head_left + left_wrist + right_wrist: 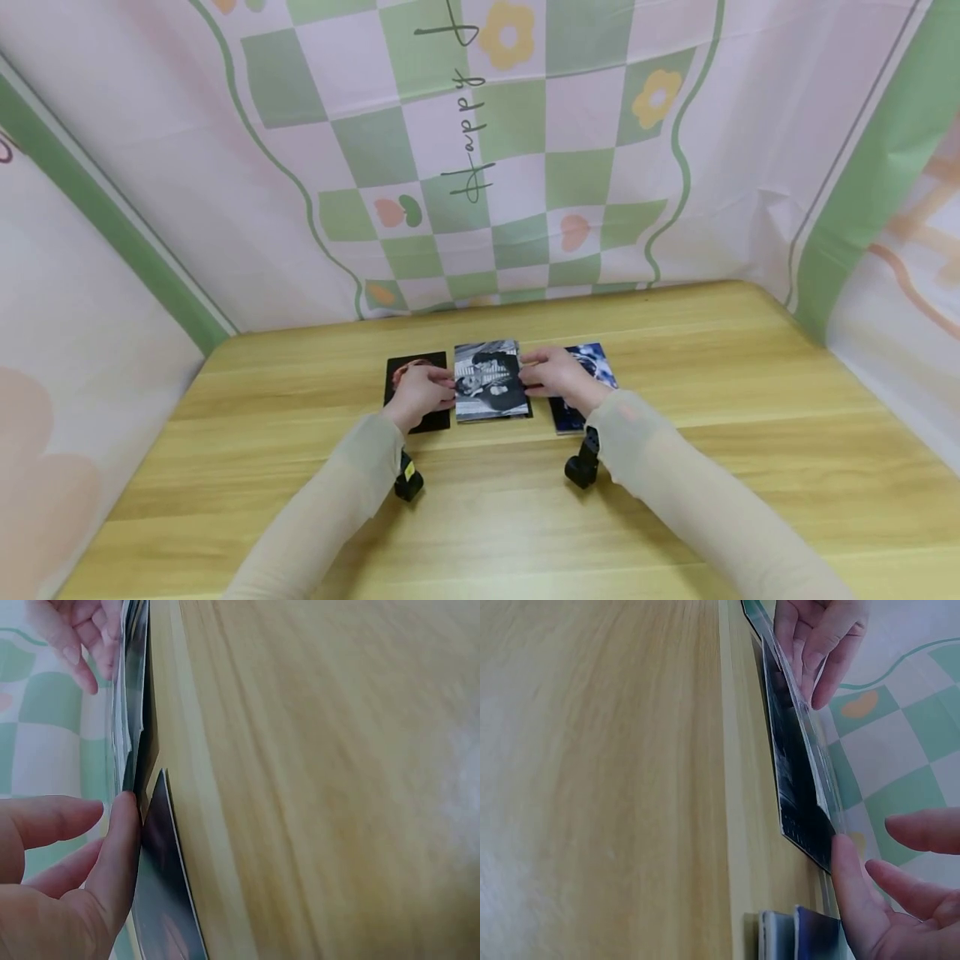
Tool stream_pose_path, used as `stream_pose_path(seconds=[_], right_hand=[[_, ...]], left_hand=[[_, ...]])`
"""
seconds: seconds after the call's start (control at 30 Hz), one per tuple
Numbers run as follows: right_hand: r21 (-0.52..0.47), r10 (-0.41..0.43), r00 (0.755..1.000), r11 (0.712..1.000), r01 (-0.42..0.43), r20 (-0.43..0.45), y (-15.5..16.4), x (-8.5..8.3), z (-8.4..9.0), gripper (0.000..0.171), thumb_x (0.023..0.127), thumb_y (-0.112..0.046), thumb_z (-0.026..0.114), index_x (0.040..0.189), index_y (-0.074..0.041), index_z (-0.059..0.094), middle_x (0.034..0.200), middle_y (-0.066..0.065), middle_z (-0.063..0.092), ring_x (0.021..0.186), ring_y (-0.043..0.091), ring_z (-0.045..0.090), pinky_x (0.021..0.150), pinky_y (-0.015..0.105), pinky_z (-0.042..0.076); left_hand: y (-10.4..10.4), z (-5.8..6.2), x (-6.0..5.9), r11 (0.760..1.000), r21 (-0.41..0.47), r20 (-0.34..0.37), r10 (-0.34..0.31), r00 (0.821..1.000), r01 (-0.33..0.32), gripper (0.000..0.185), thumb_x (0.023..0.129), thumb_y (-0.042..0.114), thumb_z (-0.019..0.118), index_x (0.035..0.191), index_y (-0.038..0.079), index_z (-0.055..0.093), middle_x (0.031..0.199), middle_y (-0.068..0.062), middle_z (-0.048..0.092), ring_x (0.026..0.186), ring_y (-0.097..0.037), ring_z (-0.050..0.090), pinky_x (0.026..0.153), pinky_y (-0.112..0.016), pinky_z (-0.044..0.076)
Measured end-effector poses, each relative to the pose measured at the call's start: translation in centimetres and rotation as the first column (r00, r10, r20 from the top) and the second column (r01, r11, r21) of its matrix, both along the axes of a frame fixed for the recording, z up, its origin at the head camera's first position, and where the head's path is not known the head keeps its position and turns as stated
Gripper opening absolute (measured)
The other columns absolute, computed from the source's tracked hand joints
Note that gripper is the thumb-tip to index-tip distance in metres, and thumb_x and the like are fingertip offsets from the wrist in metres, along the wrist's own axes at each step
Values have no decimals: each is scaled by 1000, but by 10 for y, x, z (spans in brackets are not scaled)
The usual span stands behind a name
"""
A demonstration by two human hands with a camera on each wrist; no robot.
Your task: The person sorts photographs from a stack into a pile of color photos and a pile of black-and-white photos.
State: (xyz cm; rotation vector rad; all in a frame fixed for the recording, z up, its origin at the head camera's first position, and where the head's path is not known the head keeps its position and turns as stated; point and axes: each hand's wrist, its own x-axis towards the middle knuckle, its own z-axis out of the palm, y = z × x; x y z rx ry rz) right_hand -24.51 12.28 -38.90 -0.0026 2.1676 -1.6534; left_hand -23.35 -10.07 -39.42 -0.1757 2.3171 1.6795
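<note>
Three picture cards lie in a row on the wooden table [675, 467]. The middle one is a black-and-white photo [489, 377] in a clear sleeve, seen edge-on as the photo [799, 772] and photo [126, 712]. My left hand [429, 388] grips its left edge, with the thumb [120, 847] against it. My right hand [546, 378] grips its right edge, with the thumb [851, 892] at its near corner. A black card [415, 417] lies under my left hand, a blue card [592, 358] under my right. The sleeve's edges sit slightly off the table.
A pink and green checked cloth [480, 167] hangs behind the table and along both sides, closing it in. Bare wood runs between the cards and the near edge. Small black wrist cameras [408, 482] sit under both sleeves.
</note>
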Motion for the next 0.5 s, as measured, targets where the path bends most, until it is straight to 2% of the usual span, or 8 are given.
stream_pose_path(seconds=[0.2, 0.5], right_hand=[[-1, -10, 1000, 1000, 10, 17, 2, 0, 1, 46, 97, -2, 46, 140, 9, 35, 138, 31, 42, 125, 41, 47, 97, 40, 52], [-10, -16, 1000, 1000, 17, 16, 3, 4, 3, 46, 96, 0, 45, 140, 11, 33, 138, 33, 41, 123, 42, 48, 97, 41, 52]], left_hand=[[0, 2, -1, 999, 4, 13, -33, 999, 33, 39, 90, -9, 54, 129, -9, 51, 119, -26, 60, 107, -33, 62, 87, -36, 57], [1, 5, 1, 999, 25, 17, -41, 999, 41, 40, 90, -10, 53, 130, -11, 48, 120, -28, 60, 108, -34, 62, 88, -37, 57]])
